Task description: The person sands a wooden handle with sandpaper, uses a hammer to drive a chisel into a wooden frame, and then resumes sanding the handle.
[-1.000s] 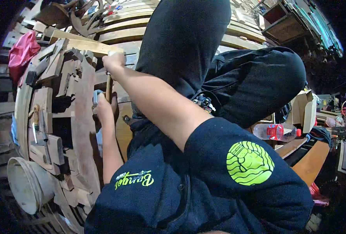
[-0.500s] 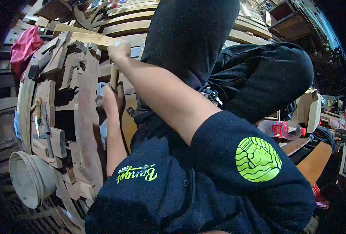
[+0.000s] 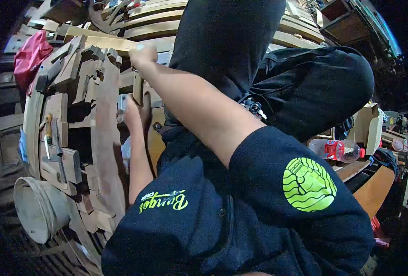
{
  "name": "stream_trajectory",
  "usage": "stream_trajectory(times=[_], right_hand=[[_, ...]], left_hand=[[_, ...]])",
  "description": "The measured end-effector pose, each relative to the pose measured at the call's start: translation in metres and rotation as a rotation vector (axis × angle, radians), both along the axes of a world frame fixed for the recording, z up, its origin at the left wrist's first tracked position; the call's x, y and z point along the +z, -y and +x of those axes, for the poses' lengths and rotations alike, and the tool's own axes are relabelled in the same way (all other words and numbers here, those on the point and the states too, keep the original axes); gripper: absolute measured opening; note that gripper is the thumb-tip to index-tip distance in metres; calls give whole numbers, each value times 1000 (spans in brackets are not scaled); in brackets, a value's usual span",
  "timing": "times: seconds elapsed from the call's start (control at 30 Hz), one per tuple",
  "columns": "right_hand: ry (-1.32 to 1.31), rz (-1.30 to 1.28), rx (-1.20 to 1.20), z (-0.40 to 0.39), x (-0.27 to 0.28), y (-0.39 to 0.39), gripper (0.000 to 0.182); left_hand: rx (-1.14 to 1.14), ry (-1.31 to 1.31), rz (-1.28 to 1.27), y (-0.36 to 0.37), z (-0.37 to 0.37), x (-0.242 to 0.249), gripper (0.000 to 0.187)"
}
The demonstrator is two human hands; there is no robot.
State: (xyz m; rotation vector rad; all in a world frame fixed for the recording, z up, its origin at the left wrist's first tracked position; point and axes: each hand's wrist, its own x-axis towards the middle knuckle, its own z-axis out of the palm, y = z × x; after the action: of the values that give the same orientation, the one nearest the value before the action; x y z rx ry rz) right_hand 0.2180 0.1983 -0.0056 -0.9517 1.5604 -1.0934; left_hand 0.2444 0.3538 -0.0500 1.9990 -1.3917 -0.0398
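My right hand (image 3: 143,56) is at the far end of my outstretched right arm, closed beside the tip of a pale wooden board (image 3: 105,43). Something whitish shows at its top, too small to name. Nearer my body, my left hand (image 3: 133,110) is closed beside a grey metal-looking object (image 3: 121,107), whose full shape is hidden. Between the two hands stands a narrow wooden piece (image 3: 138,88). A long brown plank (image 3: 106,124) runs just left of my left hand.
Stacked wood offcuts (image 3: 57,112), a green-handled tool (image 3: 48,129), a round bucket (image 3: 37,209) and a pink bag (image 3: 31,53) lie left. My bent legs (image 3: 314,87) fill the upper middle. A plastic bottle (image 3: 337,150) and a cardboard box (image 3: 368,126) are right.
The view has shifted slightly, moving most things a little to the right. More of the narrow wooden piece shows between my hands. Both hands remain in nearly the same places.
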Motion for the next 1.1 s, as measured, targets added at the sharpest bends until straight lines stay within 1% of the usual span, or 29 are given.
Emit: stream_trajectory(times=[0.03, 0.07, 0.1, 0.13, 0.17, 0.2, 0.23, 0.27, 0.3, 0.33, 0.37, 0.4, 0.43, 0.47, 0.53, 0.57, 0.6, 0.63, 0.67, 0.73, 0.77, 0.8, 0.83, 0.87, 0.9, 0.97, 1.0, 1.07, 1.1], right_hand=[[-100, -134, 207, 2, -8, 9, 14], [-98, -131, 205, 5, -18, 12, 14], [-53, -100, 441, -8, 0, 3, 13], [-7, -67, 673, -15, 7, 0, 13], [244, -245, 843, 21, -47, 25, 12], [354, 83, 680, 19, -36, 18, 10], [397, -81, 699, 19, -46, 17, 9], [440, -251, 714, 17, -48, 15, 8], [440, -253, 710, 16, -42, 13, 8], [284, -140, 481, 14, -30, 11, 9], [126, -26, 252, 10, -20, 9, 11], [122, -20, 251, 7, -19, 8, 11], [95, -18, 221, 5, -18, 7, 12], [71, -19, 192, 4, -15, 7, 14], [50, -12, 163, 1, -10, 4, 15], [97, 79, 322, -3, -5, 3, 15], [143, 169, 478, -6, -2, 4, 16], [350, 126, 696, 0, -9, 7, 14], [409, -239, 969, 4, -12, 8, 8], [431, -79, 954, 0, -8, -1, 9], [-38, -240, 898, 17, -25, 20, 8], [199, 30, 363, 4, -13, -1, 11], [199, 36, 364, -4, -2, -5, 11], [148, 55, 246, -10, 7, -8, 14], [99, 71, 129, -10, 10, -8, 18], [93, 68, 181, -8, 10, -7, 19], [83, 64, 225, -9, 10, -3, 20], [60, 90, 297, -3, -6, 5, 19], [264, 22, 610, -3, -8, 6, 19]], left_hand=[[-60, -216, 149, -2, -6, 5, 42], [-121, -433, 295, -2, -9, 8, 41], [-226, -595, 473, 2, 14, -9, 34], [-142, -1507, 346, -11, -10, 13, 27], [-274, -1710, 359, -13, -2, 6, 26], [-407, -1913, 369, -15, 4, 10, 26], [-338, -1846, 379, -17, 12, 15, 28], [-119, -1744, 379, -16, 10, 15, 25], [-75, -1385, 395, -13, 14, 15, 27], [-35, -1027, 401, -7, 20, 12, 29], [-55, -648, 308, -4, 23, 5, 32], [-68, -273, 213, -5, 21, 2, 35], [15, -149, 188, -3, 14, 3, 39], [-98, -156, 82, -2, 13, -7, 33], [-229, -520, 83, -7, -17, 15, 26], [-154, -910, 265, -7, -11, 21, 20], [-147, -1304, 241, -16, -11, 23, 21], [-152, -1306, 244, -19, -10, 23, 21], [-142, -1329, 254, -22, -6, 22, 21], [-126, -1364, 271, -21, 6, 21, 21], [-116, -1382, 282, -21, 10, 20, 21], [-102, -1401, 298, -22, 13, 19, 21], [-109, -1044, 349, -15, 12, 17, 20], [-114, -633, 238, -15, 12, 8, 23], [-109, -633, 236, -12, 11, 7, 23], [-83, -149, 289, -6, 6, 5, 22], [-86, -149, 291, -7, 3, 7, 22], [-175, -1258, 295, -18, -1, 14, 21], [-98, -1566, 337, -25, 0, 25, 21]])
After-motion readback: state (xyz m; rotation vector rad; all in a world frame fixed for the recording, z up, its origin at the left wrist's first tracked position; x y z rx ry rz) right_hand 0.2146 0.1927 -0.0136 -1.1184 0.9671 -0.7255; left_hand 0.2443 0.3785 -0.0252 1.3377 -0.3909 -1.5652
